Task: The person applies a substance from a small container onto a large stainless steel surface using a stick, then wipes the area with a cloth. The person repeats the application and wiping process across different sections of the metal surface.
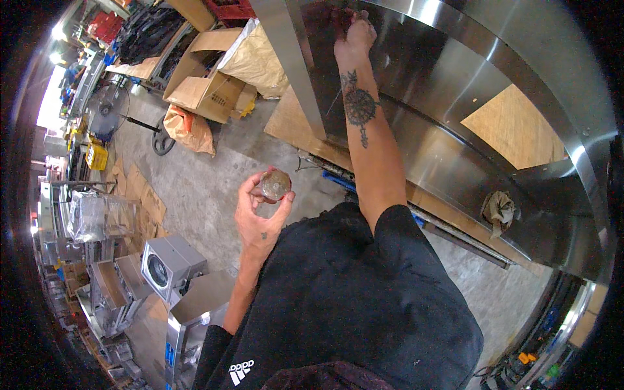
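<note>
1. Head view: left hand (259,218) is pinching a small round metal disc (275,184) in its fingertips, raised over the concrete floor (201,188).
2. Right hand (354,38) is pressing, fingers curled, against the steel panel (416,84); grip content unclear.
3. Rag (498,209) is lying on the panel's lower edge.

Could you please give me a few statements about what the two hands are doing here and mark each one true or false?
1. The left hand holds a small round container. True.
2. The right hand rests on the floor. False: it is raised against the stainless steel panel.
3. A crumpled rag lies on the steel surface. True.
4. Both hands grip the container. False: only the left hand does.
5. Cardboard boxes stand on the floor. True.
</note>
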`<state>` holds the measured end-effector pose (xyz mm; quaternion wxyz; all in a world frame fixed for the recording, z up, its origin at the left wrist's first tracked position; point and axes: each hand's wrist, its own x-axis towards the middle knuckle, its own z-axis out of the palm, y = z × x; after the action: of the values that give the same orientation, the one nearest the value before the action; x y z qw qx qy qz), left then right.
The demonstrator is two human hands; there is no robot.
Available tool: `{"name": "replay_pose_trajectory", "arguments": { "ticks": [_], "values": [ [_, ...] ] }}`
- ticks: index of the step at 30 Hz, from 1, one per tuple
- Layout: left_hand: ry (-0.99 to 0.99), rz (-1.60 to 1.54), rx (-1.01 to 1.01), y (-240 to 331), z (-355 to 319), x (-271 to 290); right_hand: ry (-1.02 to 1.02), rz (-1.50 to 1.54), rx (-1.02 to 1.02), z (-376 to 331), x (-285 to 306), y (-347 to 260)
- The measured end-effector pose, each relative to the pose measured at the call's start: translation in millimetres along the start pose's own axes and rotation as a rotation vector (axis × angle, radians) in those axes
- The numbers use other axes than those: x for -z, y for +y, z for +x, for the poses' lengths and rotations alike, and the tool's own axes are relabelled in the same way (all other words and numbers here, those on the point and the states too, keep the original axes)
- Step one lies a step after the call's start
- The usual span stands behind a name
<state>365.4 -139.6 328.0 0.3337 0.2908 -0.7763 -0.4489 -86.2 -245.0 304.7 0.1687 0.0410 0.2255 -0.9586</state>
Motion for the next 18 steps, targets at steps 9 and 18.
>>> {"name": "replay_pose_trajectory", "arguments": {
  "ticks": [9, 18],
  "values": [
    [-0.001, -0.032, -0.011, 4, 2, -6, 0.044, -0.013, 0.012, -14, -10, -6],
    [0.005, -0.028, 0.009, 4, -4, -4, -0.082, 0.098, 0.052, -43, -19, -29]
  ]
}}
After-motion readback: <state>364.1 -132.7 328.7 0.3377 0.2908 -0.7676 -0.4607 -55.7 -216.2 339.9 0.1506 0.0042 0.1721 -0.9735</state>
